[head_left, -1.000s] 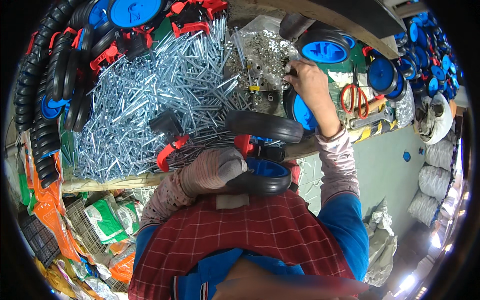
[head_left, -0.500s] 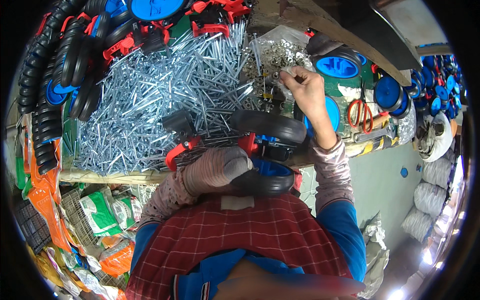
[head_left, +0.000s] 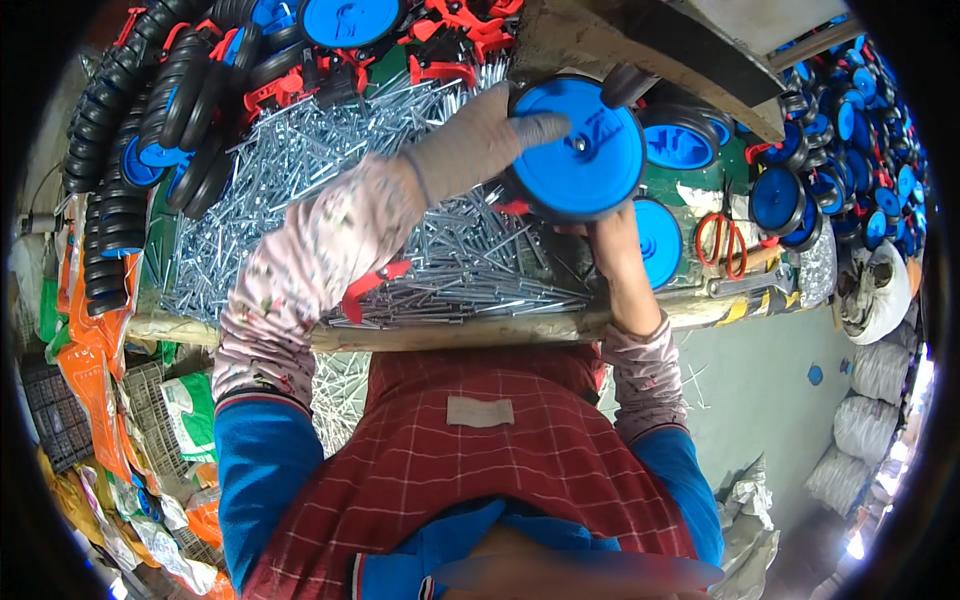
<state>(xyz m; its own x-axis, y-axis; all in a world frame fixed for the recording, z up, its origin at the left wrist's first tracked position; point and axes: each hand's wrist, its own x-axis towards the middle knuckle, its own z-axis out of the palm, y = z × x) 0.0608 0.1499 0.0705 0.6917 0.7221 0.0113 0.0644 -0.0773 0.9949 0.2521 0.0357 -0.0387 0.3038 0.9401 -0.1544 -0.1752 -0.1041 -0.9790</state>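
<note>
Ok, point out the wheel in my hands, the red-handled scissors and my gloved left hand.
Blue-faced wheel (head_left: 592,178): head view, on the blue disc.
Red-handled scissors (head_left: 723,217): head view, where the handles meet.
Gloved left hand (head_left: 466,150): head view, on the back of the glove.

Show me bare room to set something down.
Mostly bare: the floor bordered by the bench, right sleeve and white bundles. Crowded: the bench, with bolts and wheels at left, scissors and more wheels at right, the held wheel between.
</note>
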